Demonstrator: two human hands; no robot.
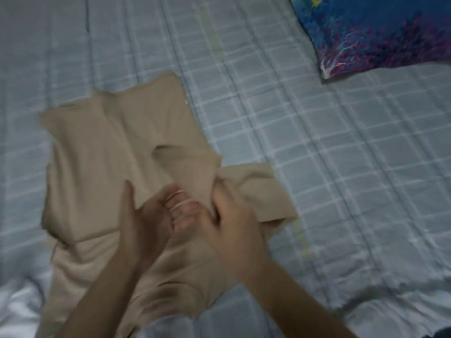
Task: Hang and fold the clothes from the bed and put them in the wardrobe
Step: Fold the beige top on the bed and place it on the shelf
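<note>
A beige garment lies partly folded on the bed, spread from the upper left down to the lower middle, with a folded flap sticking out to the right. My left hand rests on the cloth near its middle, fingers curled around a fold, rings showing on two fingers. Just to the right, my right hand is closed on the bunched edge of the flap. Both hands touch each other over the garment. The frame is blurred by motion.
The bed is covered by a pale blue checked sheet. A blue pillow with a pink and purple print lies at the top right. White crumpled bedding shows at the lower left.
</note>
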